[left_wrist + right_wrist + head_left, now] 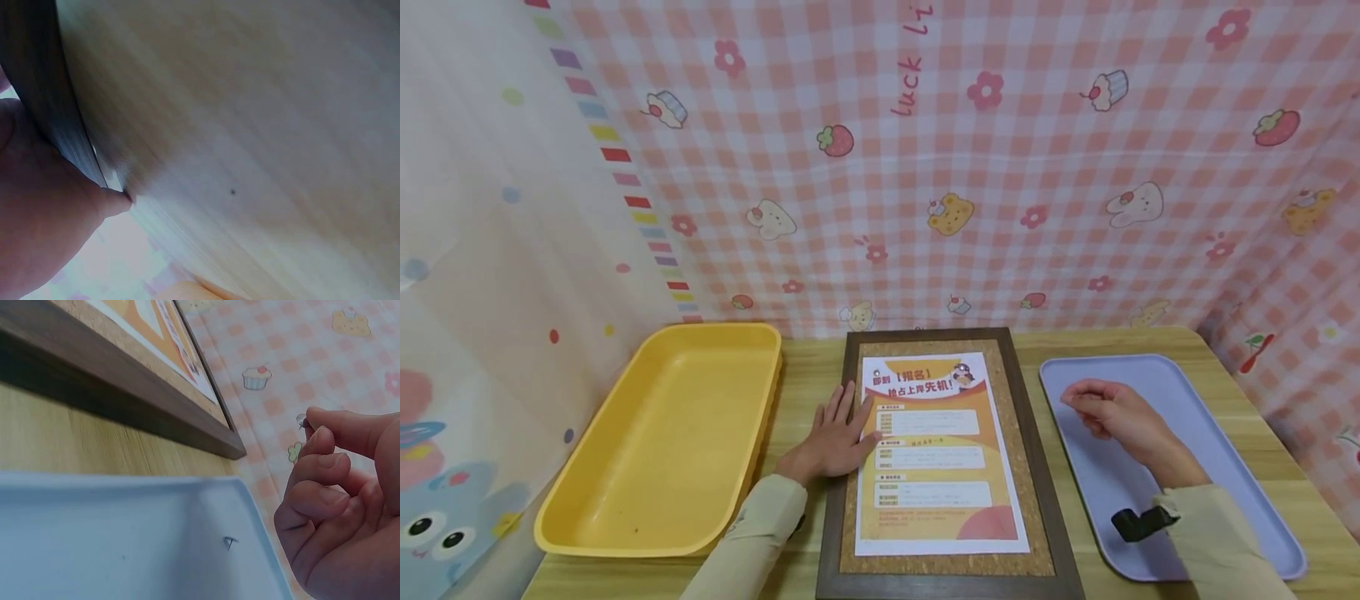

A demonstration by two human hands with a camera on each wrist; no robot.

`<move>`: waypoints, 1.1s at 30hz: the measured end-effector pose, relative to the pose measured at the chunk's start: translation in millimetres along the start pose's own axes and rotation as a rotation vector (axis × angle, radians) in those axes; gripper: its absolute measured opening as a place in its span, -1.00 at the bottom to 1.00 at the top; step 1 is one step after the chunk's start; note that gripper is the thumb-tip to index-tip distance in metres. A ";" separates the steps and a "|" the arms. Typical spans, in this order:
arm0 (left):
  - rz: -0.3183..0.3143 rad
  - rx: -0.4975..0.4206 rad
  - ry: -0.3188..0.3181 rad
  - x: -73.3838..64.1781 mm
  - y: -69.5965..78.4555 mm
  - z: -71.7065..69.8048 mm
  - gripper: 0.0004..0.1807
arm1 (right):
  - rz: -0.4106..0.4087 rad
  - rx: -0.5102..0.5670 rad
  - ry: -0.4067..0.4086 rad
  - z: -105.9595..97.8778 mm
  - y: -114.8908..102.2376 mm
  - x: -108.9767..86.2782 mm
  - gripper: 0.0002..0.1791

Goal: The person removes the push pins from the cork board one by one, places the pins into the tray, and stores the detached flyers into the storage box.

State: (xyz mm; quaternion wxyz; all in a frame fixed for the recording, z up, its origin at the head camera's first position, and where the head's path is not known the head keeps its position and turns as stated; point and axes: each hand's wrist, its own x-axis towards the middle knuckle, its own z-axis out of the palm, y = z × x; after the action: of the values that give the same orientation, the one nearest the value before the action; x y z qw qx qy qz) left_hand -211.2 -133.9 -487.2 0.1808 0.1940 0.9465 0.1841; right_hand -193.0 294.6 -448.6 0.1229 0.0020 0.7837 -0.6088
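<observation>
A printed orange-and-white poster [932, 458] lies on a cork board [1037, 558] with a dark wooden frame. My left hand [835, 446] rests with spread fingers across the frame's left side, fingertips touching the poster's left edge. Above the lilac tray [1120, 367], my right hand [1123, 421] pinches a silver thumbtack [301, 420] between thumb and forefinger, clearest in the right wrist view. Another thumbtack [229, 541] lies in that tray, below the hand. In the left wrist view, part of the left hand [50, 206] shows against the frame's dark edge [47, 81].
A yellow tray [662, 433] stands on the left of the wooden table [808, 375]. Behind the table hangs a pink checked cloth [880, 167]. A black strap piece [1142, 523] sits at the right sleeve, over the lilac tray.
</observation>
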 end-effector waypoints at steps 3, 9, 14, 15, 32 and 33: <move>-0.004 -0.010 0.000 2.4 -2.6 3.6 -0.23 | 0.003 -0.010 0.021 -5.0 3.2 0.3 -0.85; -0.008 -0.013 0.011 4.6 -5.1 7.5 -0.23 | 0.018 -0.060 0.069 -14.7 8.5 0.4 -0.78; 0.001 -0.010 0.006 2.7 -3.6 5.2 -0.24 | 0.037 -0.090 0.101 -19.2 14.6 1.1 -0.73; 0.003 -0.011 0.002 2.1 -3.0 4.5 -0.24 | 0.043 -0.096 0.109 -19.8 16.1 1.4 -0.73; 0.025 -0.019 0.018 -3.1 2.4 -1.4 -0.25 | 0.171 -0.105 0.140 -28.7 40.7 7.7 -0.76; 0.022 -0.016 0.019 -3.4 2.6 -1.7 -0.25 | 0.174 -0.099 0.141 -28.9 41.2 8.1 -0.78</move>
State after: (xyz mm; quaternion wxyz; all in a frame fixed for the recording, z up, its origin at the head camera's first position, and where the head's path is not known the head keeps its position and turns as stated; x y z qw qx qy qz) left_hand -208.3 -133.7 -483.7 0.1713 0.2011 0.9445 0.1956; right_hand -200.1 331.6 -483.0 0.1198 0.1066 0.8164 -0.5548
